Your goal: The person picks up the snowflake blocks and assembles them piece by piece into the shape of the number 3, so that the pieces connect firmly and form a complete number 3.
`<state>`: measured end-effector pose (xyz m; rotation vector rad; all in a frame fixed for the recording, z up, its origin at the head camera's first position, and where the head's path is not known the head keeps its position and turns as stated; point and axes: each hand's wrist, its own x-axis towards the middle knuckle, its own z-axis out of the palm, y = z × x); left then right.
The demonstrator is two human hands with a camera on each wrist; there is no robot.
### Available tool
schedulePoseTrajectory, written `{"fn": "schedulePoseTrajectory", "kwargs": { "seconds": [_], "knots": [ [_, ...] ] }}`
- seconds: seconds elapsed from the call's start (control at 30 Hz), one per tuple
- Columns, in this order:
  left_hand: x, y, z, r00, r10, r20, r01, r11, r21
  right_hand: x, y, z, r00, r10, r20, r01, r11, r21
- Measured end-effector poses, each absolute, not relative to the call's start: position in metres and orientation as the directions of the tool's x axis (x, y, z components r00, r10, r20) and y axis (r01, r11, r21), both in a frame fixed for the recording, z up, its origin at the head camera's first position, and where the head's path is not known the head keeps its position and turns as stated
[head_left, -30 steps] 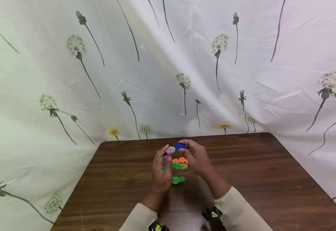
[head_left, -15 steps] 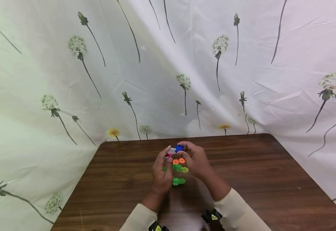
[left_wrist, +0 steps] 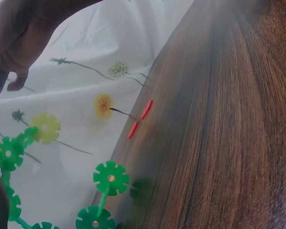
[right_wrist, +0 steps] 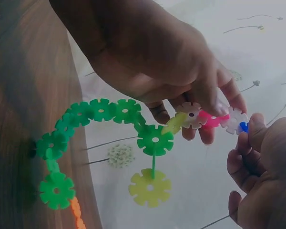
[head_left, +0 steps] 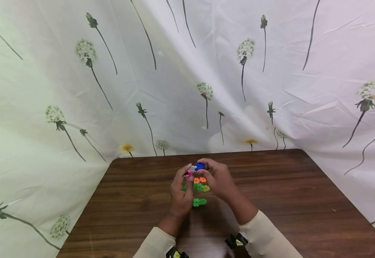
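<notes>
A chain of flower-shaped interlocking discs hangs from my hands above the table. My left hand (head_left: 181, 191) pinches its upper end near a pink disc (right_wrist: 212, 118), between a whitish disc (right_wrist: 191, 115) and another whitish disc (right_wrist: 235, 119). My right hand (head_left: 219, 179) pinches a blue disc (head_left: 200, 166) against the outer whitish one; whether they interlock I cannot tell. Below, the chain continues in green discs (right_wrist: 101, 110), with a yellow disc (right_wrist: 150, 187) hanging from a green one. In the right wrist view, orange discs (right_wrist: 76, 213) continue from the lowest green disc.
The dark wooden table (head_left: 135, 215) ends at a white floral cloth (head_left: 181, 89) hanging behind and beside it. Red-orange pieces (left_wrist: 147, 109) appear edge-on in the left wrist view. Black straps (head_left: 236, 240) sit on both sleeves.
My right hand has brought the blue disc slightly left, from beside the whitish disc to against it. The hanging discs have swayed slightly; both hands keep their pinch.
</notes>
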<state>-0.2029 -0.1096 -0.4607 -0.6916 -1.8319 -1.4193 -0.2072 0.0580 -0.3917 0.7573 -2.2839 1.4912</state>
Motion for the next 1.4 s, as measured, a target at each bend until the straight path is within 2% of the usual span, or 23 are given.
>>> {"fn": "schedulePoseTrajectory", "kwargs": {
  "seconds": [0.17, 0.4, 0.67, 0.8, 1.17, 1.4],
  "knots": [
    [-0.201, -0.11, -0.459, -0.654, -0.035, 0.756, 0.73, 0.231, 0.643, -0.209, 0.057, -0.394, -0.812, -0.268, 0.518, -0.582, 0.32, -0.747],
    [-0.203, -0.111, -0.459, -0.668, -0.099, 0.738, 0.706, 0.228, 0.67, -0.219, 0.064, -0.399, -0.772, -0.267, 0.577, -0.636, 0.332, -0.697],
    [-0.202, -0.114, -0.457, -0.705, -0.159, 0.691, 0.651, 0.242, 0.72, -0.233, 0.083, -0.402, -0.854, -0.22, 0.471, -0.519, 0.401, -0.755],
    [-0.201, -0.115, -0.456, -0.705, -0.156, 0.692, 0.648, 0.252, 0.718, -0.24, 0.099, -0.4, -0.887, -0.203, 0.415, -0.462, 0.413, -0.785],
    [-0.206, -0.119, -0.459, -0.622, -0.115, 0.775, 0.748, 0.206, 0.631, -0.259, 0.133, -0.407, -0.932, -0.194, 0.306, -0.362, 0.496, -0.789],
    [-0.204, -0.118, -0.458, -0.655, -0.14, 0.743, 0.714, 0.208, 0.668, -0.268, 0.145, -0.423, -0.945, -0.249, 0.211, -0.316, 0.544, -0.777]
  ]
}}
